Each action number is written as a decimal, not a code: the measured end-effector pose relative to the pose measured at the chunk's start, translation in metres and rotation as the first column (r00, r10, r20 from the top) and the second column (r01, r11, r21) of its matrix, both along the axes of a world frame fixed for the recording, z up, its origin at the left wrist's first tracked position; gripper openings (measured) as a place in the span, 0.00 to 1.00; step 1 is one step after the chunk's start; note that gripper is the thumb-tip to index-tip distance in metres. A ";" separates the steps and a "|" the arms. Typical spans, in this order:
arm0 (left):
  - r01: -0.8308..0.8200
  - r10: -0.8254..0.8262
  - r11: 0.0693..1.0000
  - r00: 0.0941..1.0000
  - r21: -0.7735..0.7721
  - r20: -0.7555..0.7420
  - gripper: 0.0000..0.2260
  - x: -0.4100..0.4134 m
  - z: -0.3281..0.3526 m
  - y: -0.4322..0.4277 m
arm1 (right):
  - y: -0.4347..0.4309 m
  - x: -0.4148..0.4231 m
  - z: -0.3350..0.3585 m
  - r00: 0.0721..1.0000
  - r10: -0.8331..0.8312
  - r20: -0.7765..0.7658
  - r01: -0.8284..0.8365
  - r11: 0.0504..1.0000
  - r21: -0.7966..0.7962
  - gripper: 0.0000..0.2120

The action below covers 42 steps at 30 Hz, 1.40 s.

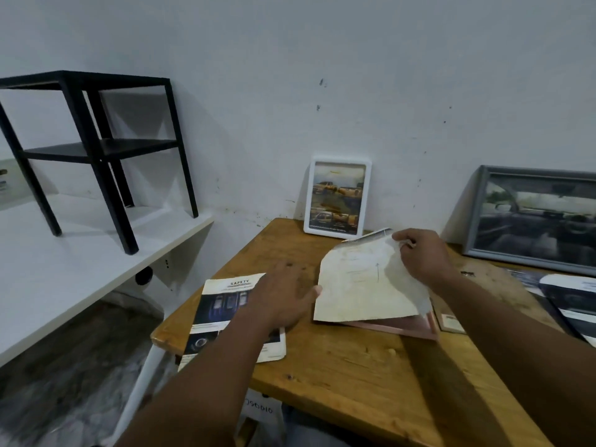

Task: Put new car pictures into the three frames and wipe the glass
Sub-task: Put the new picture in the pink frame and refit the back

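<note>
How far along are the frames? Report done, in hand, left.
Done, apparently: the white frame and grey frame lean on the wall holding car pictures. In hand: the right hand pinches a yellowed sheet up off the pink frame; the left hand rests on a car page. Left: filling that frame, wiping; no cloth visible.

The pink frame (pixel 396 329) lies mostly hidden under the sheet (pixel 358 285); right of the sheet, the grey frame (pixel 532 217) is cut off; the sheet's writing is unreadable.

The wooden worktop (pixel 354 366) carries a leaflet (pixel 222 304) at nine o'clock, a pink frame (pixel 403 329) lying flat at centre, a white frame (pixel 337 196) standing at twelve, a grey frame (pixel 532 217) at two and brochures (pixel 567 295) at three.
</note>
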<state>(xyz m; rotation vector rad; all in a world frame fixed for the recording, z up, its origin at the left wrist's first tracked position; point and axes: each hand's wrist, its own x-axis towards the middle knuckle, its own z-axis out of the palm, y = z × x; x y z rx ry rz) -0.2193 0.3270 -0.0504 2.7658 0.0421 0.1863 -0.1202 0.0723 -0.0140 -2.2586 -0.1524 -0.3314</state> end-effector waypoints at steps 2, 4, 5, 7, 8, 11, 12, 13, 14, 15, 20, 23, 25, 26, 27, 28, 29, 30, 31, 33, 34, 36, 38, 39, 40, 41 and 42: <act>0.046 -0.047 0.999 0.998 -0.019 -0.034 0.29 0.011 -0.001 -0.022 | -0.015 0.004 -0.008 0.999 -0.038 -0.014 0.038 0.999 -0.018 0.15; 0.057 -0.060 0.997 0.996 -0.049 -0.066 0.29 0.020 -0.007 -0.040 | -0.028 0.008 -0.017 0.996 -0.081 -0.038 0.080 0.996 -0.032 0.16; 0.053 -0.058 0.996 0.995 -0.068 -0.079 0.29 0.024 -0.011 -0.046 | -0.032 0.010 -0.022 0.995 -0.084 -0.061 0.081 0.995 -0.053 0.16; 0.060 -0.065 0.997 0.995 -0.050 -0.082 0.28 0.029 -0.017 -0.053 | -0.037 0.012 -0.032 0.991 -0.055 -0.119 0.038 0.989 -0.143 0.18; 0.065 -0.067 0.998 0.995 -0.020 -0.074 0.27 0.032 -0.019 -0.054 | -0.038 0.013 -0.037 0.989 -0.043 -0.138 0.012 0.976 -0.215 0.20; 0.065 -0.063 0.997 0.997 0.032 -0.053 0.26 0.038 -0.021 -0.054 | -0.032 0.010 -0.049 0.985 -0.041 -0.166 -0.041 0.888 -0.458 0.27; 0.058 -0.056 0.998 0.997 0.026 -0.053 0.27 0.039 -0.021 -0.054 | -0.029 0.008 -0.052 0.982 -0.033 -0.186 -0.068 0.859 -0.508 0.29; 0.047 -0.046 0.999 0.997 0.008 -0.057 0.27 0.040 -0.022 -0.052 | -0.025 0.007 -0.055 0.979 -0.025 -0.203 -0.090 0.836 -0.541 0.30; 0.036 -0.037 0.999 0.998 -0.015 -0.059 0.28 0.041 -0.022 -0.051 | -0.021 0.005 -0.058 0.978 -0.018 -0.210 -0.106 0.820 -0.562 0.30; 0.029 -0.031 0.999 0.998 -0.034 -0.061 0.28 0.042 -0.023 -0.049 | -0.018 0.002 -0.060 0.978 -0.005 -0.210 -0.120 0.808 -0.577 0.30; 0.032 -0.039 0.997 0.995 -0.073 -0.096 0.28 0.045 -0.029 -0.048 | -0.006 -0.006 -0.064 0.970 0.109 -0.217 -0.216 0.796 -0.566 0.27; 0.021 -0.031 0.992 0.996 -0.127 -0.080 0.28 0.045 -0.035 -0.053 | -0.007 -0.006 -0.066 0.982 0.085 -0.169 -0.164 0.827 -0.537 0.27; 0.001 -0.011 0.987 0.998 -0.158 -0.061 0.27 0.045 -0.036 -0.054 | -0.010 -0.007 -0.066 0.995 0.018 -0.102 -0.071 0.842 -0.534 0.27; -0.004 -0.005 0.985 0.998 -0.175 -0.055 0.27 0.045 -0.037 -0.054 | -0.011 -0.008 -0.067 0.997 -0.008 -0.080 -0.036 0.841 -0.540 0.27; -0.006 -0.004 0.983 0.999 -0.186 -0.051 0.27 0.044 -0.037 -0.053 | -0.011 -0.010 -0.067 0.997 -0.020 -0.075 -0.024 0.835 -0.549 0.27; -0.007 -0.003 0.982 0.999 -0.189 -0.051 0.27 0.044 -0.037 -0.054 | -0.011 -0.012 -0.068 0.996 -0.021 -0.088 -0.032 0.826 -0.563 0.28; -0.009 -0.002 0.983 0.998 -0.182 -0.057 0.28 0.043 -0.036 -0.054 | -0.010 -0.014 -0.069 0.994 -0.017 -0.107 -0.049 0.811 -0.583 0.28; -0.008 -0.003 0.987 0.998 -0.161 -0.069 0.29 0.042 -0.036 -0.054 | -0.008 -0.015 -0.070 0.991 -0.013 -0.130 -0.069 0.793 -0.605 0.29; -0.001 -0.009 0.993 0.996 -0.120 -0.084 0.30 0.042 -0.036 -0.054 | -0.006 -0.016 -0.071 0.988 -0.010 -0.153 -0.088 0.777 -0.623 0.30; 0.028 -0.032 0.999 0.991 -0.032 -0.129 0.32 0.041 -0.036 -0.056 | -0.004 -0.016 -0.070 0.982 -0.014 -0.188 -0.114 0.750 -0.652 0.32; 0.043 -0.043 0.999 0.987 -0.006 -0.153 0.32 0.042 -0.035 -0.056 | -0.004 -0.016 -0.070 0.980 -0.020 -0.199 -0.120 0.737 -0.665 0.32; 0.063 -0.060 0.998 0.980 0.012 -0.192 0.32 0.042 -0.033 -0.057 | -0.004 -0.016 -0.070 0.977 -0.035 -0.210 -0.120 0.724 -0.679 0.33; 0.075 -0.070 0.997 0.973 0.014 -0.221 0.32 0.041 -0.029 -0.058 | -0.005 -0.016 -0.069 0.975 -0.033 -0.221 -0.128 0.728 -0.674 0.33; 0.078 -0.075 0.997 0.971 0.001 -0.228 0.32 0.041 -0.027 -0.058 | -0.006 -0.016 -0.068 0.974 -0.027 -0.224 -0.131 0.741 -0.659 0.32; 0.075 -0.079 0.997 0.970 -0.026 -0.228 0.31 0.041 -0.026 -0.059 | -0.008 -0.017 -0.067 0.975 -0.023 -0.222 -0.126 0.765 -0.631 0.31; 0.067 -0.080 0.996 0.973 -0.065 -0.217 0.30 0.041 -0.024 -0.061 | -0.011 -0.018 -0.065 0.977 -0.025 -0.213 -0.108 0.800 -0.590 0.30; 0.059 -0.079 0.993 0.977 -0.106 -0.197 0.29 0.043 -0.024 -0.062 | -0.017 -0.018 -0.061 0.979 -0.042 -0.198 -0.073 0.839 -0.539 0.29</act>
